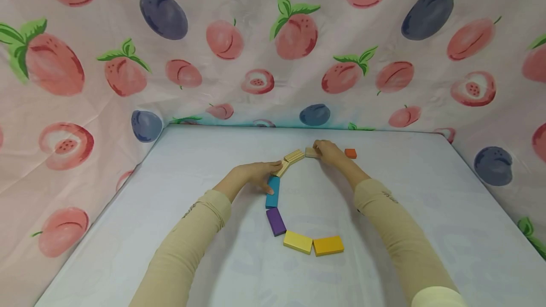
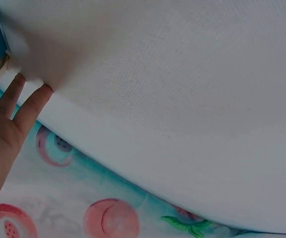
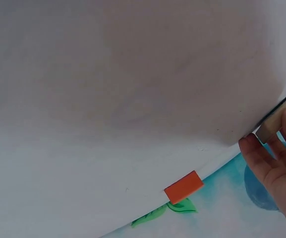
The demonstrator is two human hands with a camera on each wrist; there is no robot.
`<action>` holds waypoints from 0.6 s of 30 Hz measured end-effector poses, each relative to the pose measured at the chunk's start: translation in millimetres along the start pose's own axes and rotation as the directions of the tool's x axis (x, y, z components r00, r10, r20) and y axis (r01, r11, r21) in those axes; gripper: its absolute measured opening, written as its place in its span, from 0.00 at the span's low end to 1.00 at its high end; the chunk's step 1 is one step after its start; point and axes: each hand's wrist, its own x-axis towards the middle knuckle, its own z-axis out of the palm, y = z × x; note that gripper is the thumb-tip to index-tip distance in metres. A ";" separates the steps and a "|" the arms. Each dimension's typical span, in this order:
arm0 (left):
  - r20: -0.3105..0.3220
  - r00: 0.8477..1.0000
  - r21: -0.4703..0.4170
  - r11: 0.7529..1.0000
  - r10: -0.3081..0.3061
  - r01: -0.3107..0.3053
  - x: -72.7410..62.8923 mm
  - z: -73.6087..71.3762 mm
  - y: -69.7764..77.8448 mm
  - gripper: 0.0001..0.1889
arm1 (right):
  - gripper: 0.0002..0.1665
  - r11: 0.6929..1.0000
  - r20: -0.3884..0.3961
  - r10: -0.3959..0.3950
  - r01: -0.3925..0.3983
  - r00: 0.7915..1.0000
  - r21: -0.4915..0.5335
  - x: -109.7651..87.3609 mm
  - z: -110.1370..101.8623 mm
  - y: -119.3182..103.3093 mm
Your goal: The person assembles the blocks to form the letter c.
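Observation:
A curved row of blocks lies on the white tabletop. My right hand pinches a pale wooden block at the row's far end; in the right wrist view the thumb lies against this wooden block. My left hand is at the row's left side, fingers fairly straight and spread. Its fingertips touch a small wooden block, partly hidden, and its thumb rests at the blue block. Between the hands sits a ridged wooden block.
Nearer me the row continues with a purple block, a light yellow block and an orange-yellow block. A red-orange block lies apart, right of my right hand. A fruit-patterned cloth hangs behind the table.

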 end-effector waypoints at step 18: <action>0.007 1.000 -0.025 1.000 -0.007 0.007 0.2 -2.1 0.1 0.49 | 0.15 0.997 0.018 0.030 -0.029 0.999 -0.068 -0.3 -1.1 -12.2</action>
